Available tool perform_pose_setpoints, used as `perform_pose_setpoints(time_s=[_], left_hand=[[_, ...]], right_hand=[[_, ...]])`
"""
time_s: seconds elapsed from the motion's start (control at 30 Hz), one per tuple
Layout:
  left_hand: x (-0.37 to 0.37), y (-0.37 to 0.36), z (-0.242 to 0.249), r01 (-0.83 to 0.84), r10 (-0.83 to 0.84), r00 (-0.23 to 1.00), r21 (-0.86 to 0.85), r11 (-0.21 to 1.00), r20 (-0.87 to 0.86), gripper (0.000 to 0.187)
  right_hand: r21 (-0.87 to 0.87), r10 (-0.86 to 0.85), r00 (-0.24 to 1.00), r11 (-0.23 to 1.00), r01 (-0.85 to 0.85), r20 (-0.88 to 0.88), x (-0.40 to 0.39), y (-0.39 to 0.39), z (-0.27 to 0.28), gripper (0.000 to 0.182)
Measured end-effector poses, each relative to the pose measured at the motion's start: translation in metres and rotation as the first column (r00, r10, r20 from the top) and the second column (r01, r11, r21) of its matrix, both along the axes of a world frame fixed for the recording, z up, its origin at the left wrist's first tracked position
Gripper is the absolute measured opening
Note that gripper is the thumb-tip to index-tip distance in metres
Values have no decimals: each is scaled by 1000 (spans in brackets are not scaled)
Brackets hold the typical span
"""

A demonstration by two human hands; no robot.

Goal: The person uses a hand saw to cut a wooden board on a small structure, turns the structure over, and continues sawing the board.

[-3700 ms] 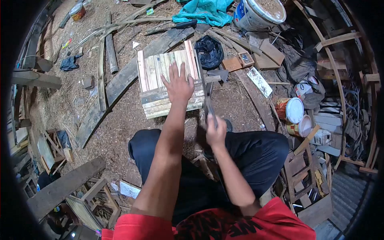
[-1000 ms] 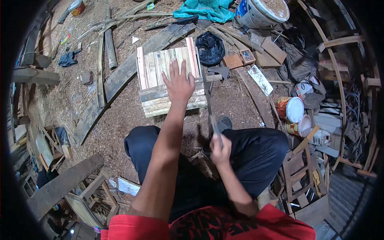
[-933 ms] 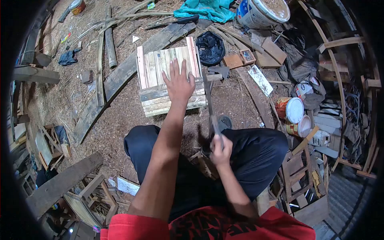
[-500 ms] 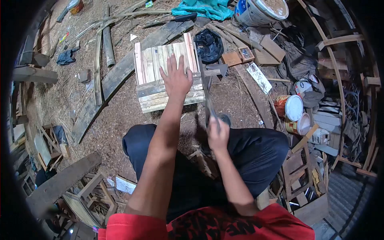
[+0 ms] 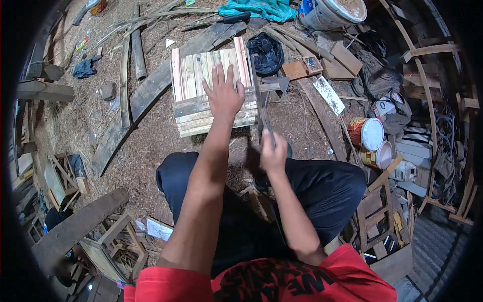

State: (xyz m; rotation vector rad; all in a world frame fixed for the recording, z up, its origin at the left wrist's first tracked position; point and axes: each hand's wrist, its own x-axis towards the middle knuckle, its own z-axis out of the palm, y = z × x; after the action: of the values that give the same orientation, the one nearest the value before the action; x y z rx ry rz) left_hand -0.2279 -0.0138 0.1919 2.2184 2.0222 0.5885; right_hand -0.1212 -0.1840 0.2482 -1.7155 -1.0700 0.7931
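Note:
My left hand lies flat with fingers spread on a slatted wooden piece made of pale boards. A darker wooden strip crosses the piece beneath my palm and sticks out past its right side. My right hand is closed around the near end of a long, thin, dark tool, which looks like a saw blade. The blade runs forward along the right side of the slatted piece, by the strip's overhanging end. Motion blurs the tool's near end, and its handle is mostly hidden in my fist.
Long weathered planks lie beyond and to the left. A black bag-lined container, a small wooden box and paint buckets stand to the right. Wooden frames are at the lower left.
The slatted piece and surroundings appear shifted very slightly in view. My right hand and the tool have barely moved; my left hand still presses on the wood.

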Motion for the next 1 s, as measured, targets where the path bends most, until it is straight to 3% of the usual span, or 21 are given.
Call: perform_pose_setpoints(time_s=[0.07,0.1,0.17,0.23,0.27,0.3,0.37,0.47,0.57,0.63,0.73,0.83,0.93,0.97,1.0], left_hand=[[1,-1,0,0,0,1000,-11,1000,3,59],[1,4,3,-10,10,1000,-22,1000,4,60],[2,-1,2,-10,10,1000,-79,997,-2,62],[3,6,1,-8,7,1000,-44,999,-6,62],[3,4,-1,-8,8,1000,-41,999,-7,62],[2,2,-2,-10,10,1000,-35,999,-10,61],[0,1,1,-1,1,1000,-30,1000,-5,61],[1,0,-1,-6,6,1000,-17,1000,11,61],[1,-2,-5,-4,4,1000,12,1000,14,60],[1,-1,-5,-6,6,1000,-7,1000,8,60],[1,-1,-4,-8,8,1000,-55,998,-11,62],[0,-1,-2,-1,1,1000,-59,998,9,62],[0,-2,-3,-7,8,1000,-48,999,13,62],[1,0,-2,-4,4,1000,-42,999,12,62],[1,1,-2,-3,3,1000,-39,999,9,62]], right_hand=[[-13,-3,996,1000,2,-86,3,-51,4,43],[20,23,999,1000,-22,-47,2,-71,13,43],[-74,-56,982,996,43,-180,-4,-71,26,44],[-30,-4,1000,1000,3,-17,1,-34,7,44],[69,-35,987,997,25,158,-2,-6,10,43],[12,-19,999,1000,18,37,1,10,2,41],[-36,-3,999,999,5,46,6,3,1,39],[-81,1,997,997,-7,-79,3,-69,12,40],[-127,-62,972,991,33,-227,1,-60,14,41],[53,-24,994,998,19,106,-3,-7,12,42],[4,-25,1000,1000,25,-8,-1,14,7,42],[-84,-11,983,996,-5,-184,1,-55,19,44],[-98,-60,976,994,40,-209,-2,-60,24,45],[-102,-46,983,994,28,-180,-1,-42,18,44],[18,-20,1000,1000,20,19,0,-17,-1,44]])
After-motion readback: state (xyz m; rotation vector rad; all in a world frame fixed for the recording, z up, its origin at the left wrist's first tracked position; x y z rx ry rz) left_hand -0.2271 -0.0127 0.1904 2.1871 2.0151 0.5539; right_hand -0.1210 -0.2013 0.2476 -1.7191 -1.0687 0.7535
